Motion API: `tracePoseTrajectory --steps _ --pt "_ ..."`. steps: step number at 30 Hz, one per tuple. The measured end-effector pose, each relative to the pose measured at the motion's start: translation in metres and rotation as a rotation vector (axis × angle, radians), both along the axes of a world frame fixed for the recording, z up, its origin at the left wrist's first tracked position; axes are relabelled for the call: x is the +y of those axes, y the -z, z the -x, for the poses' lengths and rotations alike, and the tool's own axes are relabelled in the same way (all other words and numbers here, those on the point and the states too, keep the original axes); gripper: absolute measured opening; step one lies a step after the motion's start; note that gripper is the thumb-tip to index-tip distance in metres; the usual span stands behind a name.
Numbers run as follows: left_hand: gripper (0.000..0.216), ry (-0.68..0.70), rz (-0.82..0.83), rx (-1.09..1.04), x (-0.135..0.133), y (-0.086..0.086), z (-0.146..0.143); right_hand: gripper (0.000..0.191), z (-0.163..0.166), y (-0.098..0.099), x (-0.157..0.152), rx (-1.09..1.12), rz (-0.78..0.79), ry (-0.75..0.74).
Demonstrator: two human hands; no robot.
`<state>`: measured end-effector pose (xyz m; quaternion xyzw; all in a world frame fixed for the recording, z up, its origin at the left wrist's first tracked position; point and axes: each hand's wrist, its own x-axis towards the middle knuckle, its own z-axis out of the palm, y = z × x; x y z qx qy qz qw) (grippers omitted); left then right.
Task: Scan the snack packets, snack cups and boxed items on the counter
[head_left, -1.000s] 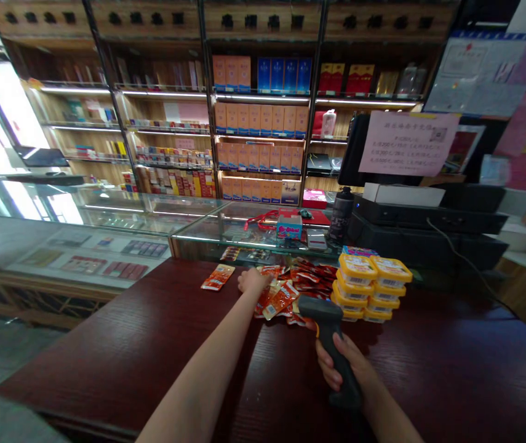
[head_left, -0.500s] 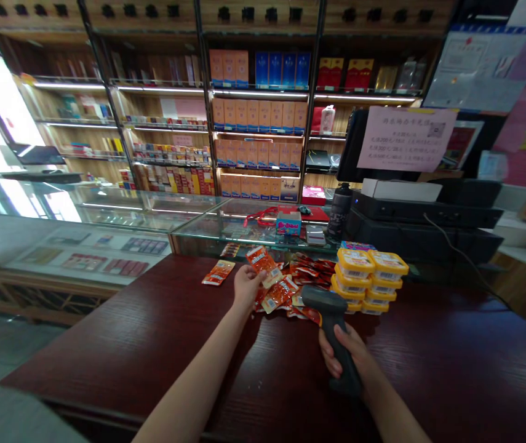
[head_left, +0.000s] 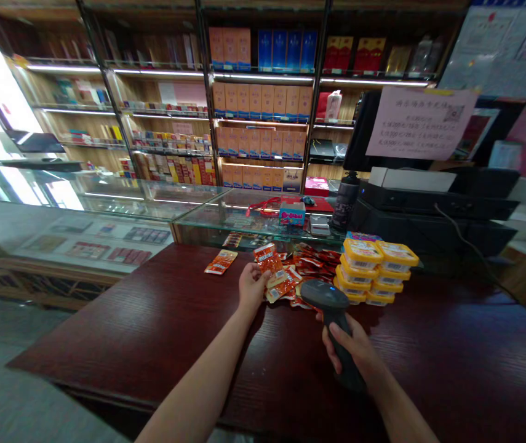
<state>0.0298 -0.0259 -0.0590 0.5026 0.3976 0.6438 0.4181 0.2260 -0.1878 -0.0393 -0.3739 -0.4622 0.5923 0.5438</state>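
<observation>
My left hand pinches an orange snack packet by its edge, tilted up over a heap of similar packets. My right hand is wrapped round the handle of a dark grey barcode scanner. The scanner's head points left toward the held packet, and a small blue light shows on top of it. One single orange packet lies flat to the left, apart from the heap. Stacked yellow-lidded tubs stand right of the heap, behind the scanner.
The dark red wooden table spans the front. Behind it a glass display counter carries a small blue and pink box. A monitor with a taped paper sign stands at the right, beside a black bottle. Shelves of boxes line the wall.
The view has shifted slightly. A blue light now shows on the scanner, which was dark before. The left hand still holds the packet, turned a little more upright toward the scanner.
</observation>
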Motion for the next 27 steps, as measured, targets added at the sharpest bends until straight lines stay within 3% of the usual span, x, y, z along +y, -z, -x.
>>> tracePoseTrajectory --steps 6,14,18,23,27 --pt "0.025 -0.097 -0.029 0.064 0.002 0.000 -0.001 0.038 -0.002 -0.001 -0.001 -0.001 -0.017 0.004" --pt "0.028 -0.001 -0.011 0.005 0.002 0.005 -0.002 0.039 -0.002 -0.002 -0.003 -0.003 0.002 0.034" --pt "0.023 -0.038 -0.062 0.052 -0.001 -0.002 -0.002 0.045 -0.001 -0.002 -0.004 -0.010 -0.007 0.079" --pt "0.024 -0.295 -0.180 0.165 0.011 -0.013 0.022 0.047 -0.002 0.002 -0.004 0.012 0.019 0.088" --pt "0.021 -0.560 -0.066 0.338 0.028 -0.012 0.055 0.043 -0.003 0.004 -0.004 0.023 0.006 0.077"
